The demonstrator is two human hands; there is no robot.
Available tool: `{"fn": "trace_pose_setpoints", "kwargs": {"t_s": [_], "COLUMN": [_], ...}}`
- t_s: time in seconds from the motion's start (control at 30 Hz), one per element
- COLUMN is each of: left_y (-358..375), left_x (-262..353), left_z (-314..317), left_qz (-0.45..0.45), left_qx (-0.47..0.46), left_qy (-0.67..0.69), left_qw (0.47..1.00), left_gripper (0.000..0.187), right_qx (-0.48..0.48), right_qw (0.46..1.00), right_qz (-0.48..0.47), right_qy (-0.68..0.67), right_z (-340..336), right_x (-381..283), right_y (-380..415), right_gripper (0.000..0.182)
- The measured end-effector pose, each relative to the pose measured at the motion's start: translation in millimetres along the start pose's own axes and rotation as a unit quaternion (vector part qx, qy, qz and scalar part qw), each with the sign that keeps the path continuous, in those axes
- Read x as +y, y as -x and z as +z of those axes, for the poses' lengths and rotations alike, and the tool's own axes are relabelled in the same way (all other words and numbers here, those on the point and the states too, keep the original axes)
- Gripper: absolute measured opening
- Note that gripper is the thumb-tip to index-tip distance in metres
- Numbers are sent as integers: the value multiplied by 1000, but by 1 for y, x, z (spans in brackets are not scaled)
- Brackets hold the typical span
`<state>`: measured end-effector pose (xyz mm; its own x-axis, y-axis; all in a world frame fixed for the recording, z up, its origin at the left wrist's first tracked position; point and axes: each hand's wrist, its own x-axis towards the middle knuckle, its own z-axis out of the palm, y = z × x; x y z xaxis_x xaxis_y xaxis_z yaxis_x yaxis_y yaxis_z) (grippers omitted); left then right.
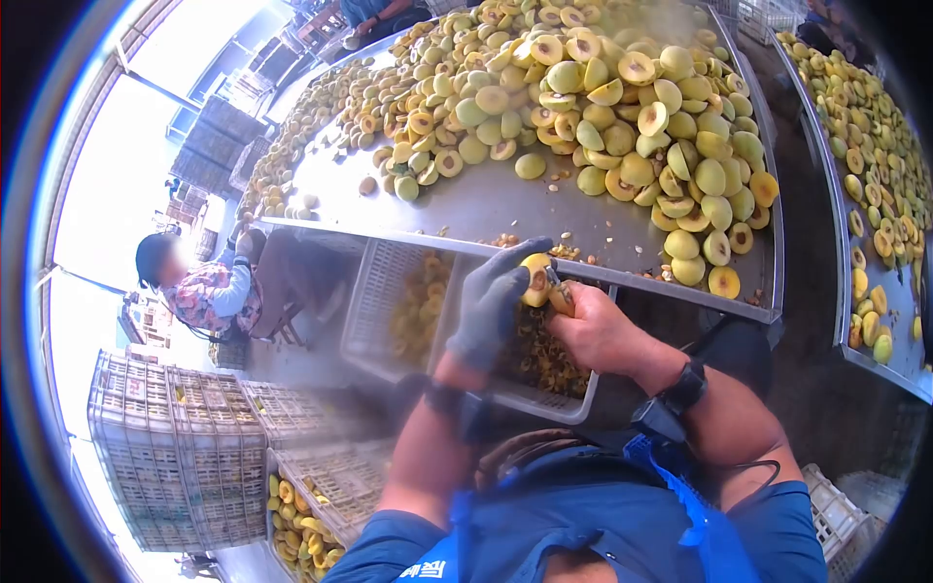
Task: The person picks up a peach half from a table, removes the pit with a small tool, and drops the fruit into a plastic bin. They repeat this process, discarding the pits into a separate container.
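Observation:
My left hand, in a grey glove, grips a yellow peach half with its brown centre showing. Bare except for a dark band at the wrist, my right hand is closed round a small pitting tool; its metal end touches or nearly touches the fruit, and the exact shape is hard to make out. Both hands are over the near edge of a metal table heaped with halved peaches. Below them stands a white crate with brown and yellow scraps inside.
Beside the scrap crate, another white crate holds yellow fruit pieces. Stacked crates rise at the lower left. A seated person works at the left by the table. A second fruit-covered table stands to the right.

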<state>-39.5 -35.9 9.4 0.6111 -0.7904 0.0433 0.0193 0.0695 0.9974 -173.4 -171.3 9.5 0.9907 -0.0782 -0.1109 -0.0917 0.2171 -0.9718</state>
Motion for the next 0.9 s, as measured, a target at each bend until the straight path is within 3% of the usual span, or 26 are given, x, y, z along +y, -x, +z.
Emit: {"fn": "trace_pose_setpoints", "kwargs": {"t_s": [0.07,0.13,0.2,0.27,0.37,0.43,0.5,0.53,0.57,0.63,0.7,0.83,0.9], "left_y": [6,6,5,4,3,1,0,-2,5,10,9,17,16], "left_x": [1,-6,-7,-1,-13,-31,-50,-48,-42,-32,-28,-21,-23], "left_z": [6,1,1,5,11,11,9,13,14,13,7,5,2], "left_qz": [2,24,6,-43,22,73,129,156,142,129,148,177,109], "left_qx": [23,18,14,21,89,136,156,168,152,114,75,26,-13], "left_qy": [-41,-51,-2,107,-32,-103,-144,-165,-154,-143,-163,-219,-172], "left_qw": [999,998,1000,993,995,983,969,959,966,975,973,959,979], "left_gripper": [45,44,42,40,37,38,38,39,39,39,38,33,30], "right_qx": [34,-34,-51,-22,48,40,-25,-84,-140,-151,-172,-206,-217], "right_qw": [996,995,989,999,973,973,989,989,953,986,985,970,967], "right_qz": [-36,26,47,29,27,-185,-141,10,159,36,-3,83,83], "right_qy": [80,-95,-132,-8,225,130,-21,-120,-215,-59,-2,-100,-105], "right_z": [6,6,5,3,9,13,11,6,3,7,9,11,15], "right_x": [15,0,-2,6,10,67,75,52,37,36,40,51,51], "right_y": [-3,0,1,-3,-6,-30,-30,-17,-11,-6,-5,-2,0], "right_gripper": [31,20,19,26,26,13,6,6,6,8,10,10,10]}}
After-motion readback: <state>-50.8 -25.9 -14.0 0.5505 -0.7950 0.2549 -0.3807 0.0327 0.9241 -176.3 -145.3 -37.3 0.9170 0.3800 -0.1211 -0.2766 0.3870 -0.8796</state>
